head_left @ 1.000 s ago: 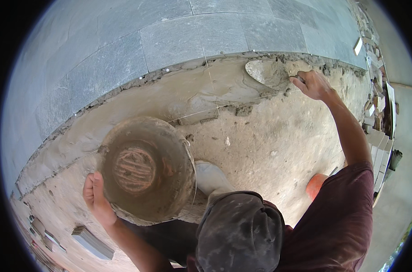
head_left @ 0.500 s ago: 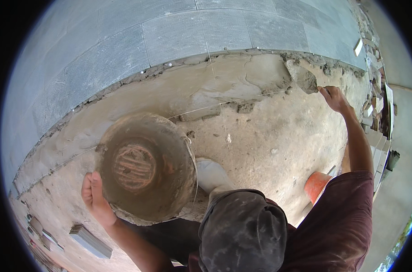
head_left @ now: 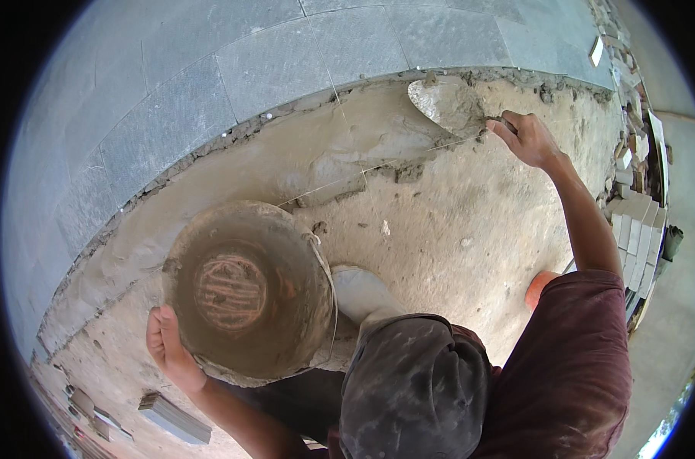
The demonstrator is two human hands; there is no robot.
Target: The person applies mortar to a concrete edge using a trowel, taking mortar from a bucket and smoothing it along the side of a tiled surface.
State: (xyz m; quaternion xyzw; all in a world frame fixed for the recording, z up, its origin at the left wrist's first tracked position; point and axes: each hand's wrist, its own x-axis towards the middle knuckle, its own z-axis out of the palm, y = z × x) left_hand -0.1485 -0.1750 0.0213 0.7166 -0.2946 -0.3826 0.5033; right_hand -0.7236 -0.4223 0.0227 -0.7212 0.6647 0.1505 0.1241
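My right hand is closed round the handle of a pointed trowel. The trowel's wide, mortar-smeared blade lies at the right end of a wet mortar strip, close to the edge of the laid grey tiles. On the near left, my left hand grips the rim of a tilted bucket, thumb on the outer edge. The bucket's open mouth faces up, showing a mud-coated inside and a ridged reddish bottom. A thin string runs along the near side of the mortar.
A short stack of grey tiles lies at lower left. An orange container stands by my right sleeve. Pale blocks and rubble line the right side. Rough bare ground spreads between the bucket and my right arm.
My right hand has moved the trowel left along the mortar, and its blade now points left. My left hand stays on the bucket rim; the whole view has shifted slightly.
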